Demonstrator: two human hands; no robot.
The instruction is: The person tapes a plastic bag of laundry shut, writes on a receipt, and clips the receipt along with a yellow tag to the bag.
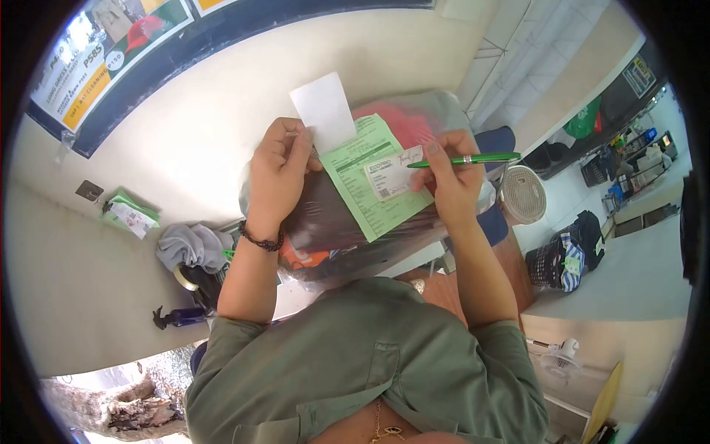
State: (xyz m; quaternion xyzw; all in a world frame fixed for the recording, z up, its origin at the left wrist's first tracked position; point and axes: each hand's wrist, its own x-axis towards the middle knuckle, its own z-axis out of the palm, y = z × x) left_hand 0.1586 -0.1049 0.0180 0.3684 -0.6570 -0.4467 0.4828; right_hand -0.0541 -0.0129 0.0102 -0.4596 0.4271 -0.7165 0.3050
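A blank white slip [325, 111] is pinched between the thumb and fingers of my left hand [282, 166], upper left of a green printed form [362, 196]. My right hand [455, 174] is closed on a green pen [492, 157], which points left, and on a small white label [388, 176] with print and handwriting. The label lies over the green form. Beneath both hands is a clear plastic bag [325, 211] of folded dark, pink and orange cloth. Some fingertips of each hand are hidden behind paper.
Grey cloth [188, 246], a tape roll [186, 278] and a purple spray bottle [181, 317] are at the left. Green slips [132, 212] hang on the wall. At the right are a round white stool [522, 194] and a black basket [546, 266] with clothes.
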